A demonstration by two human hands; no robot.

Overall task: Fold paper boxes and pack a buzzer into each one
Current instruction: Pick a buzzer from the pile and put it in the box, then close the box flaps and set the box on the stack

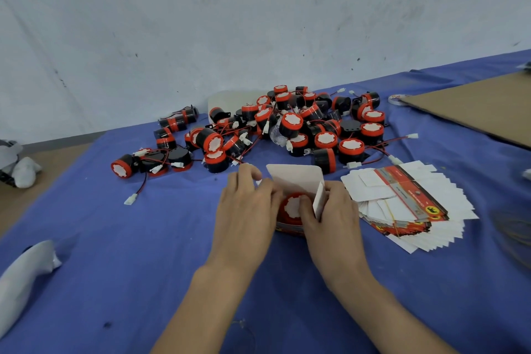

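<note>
1. Where the blue cloth [143, 253] covers the table, both forearms reach forward from the lower edge of view and converge near its middle.
2. Heap of red-and-black buzzers [287, 123]: lies beyond the hands, close to the wall, wires tangled, apart from both hands.
3. Stack of flat boxes [402, 204]: fanned out on the cloth, just beside the right hand, with a band around it.
4. Left hand [247, 210]: back of hand up, fingers curled around the left side of the paper box [296, 178], gripping it. Fingertips are partly hidden by the box.
5. Right hand [333, 215]: back of hand up, fingers bent, pinching the side flap [319, 200] between thumb and fingers; the thumb lies over the box opening.
6. Paper box: stands on the cloth between the two hands, top open, white rear flap raised and leaning away.
7. Buzzer [291, 205]: sits inside the box, red rim and white face upward, touching the right thumb.
8. Side flap: white, upright at the box's right edge.
</note>
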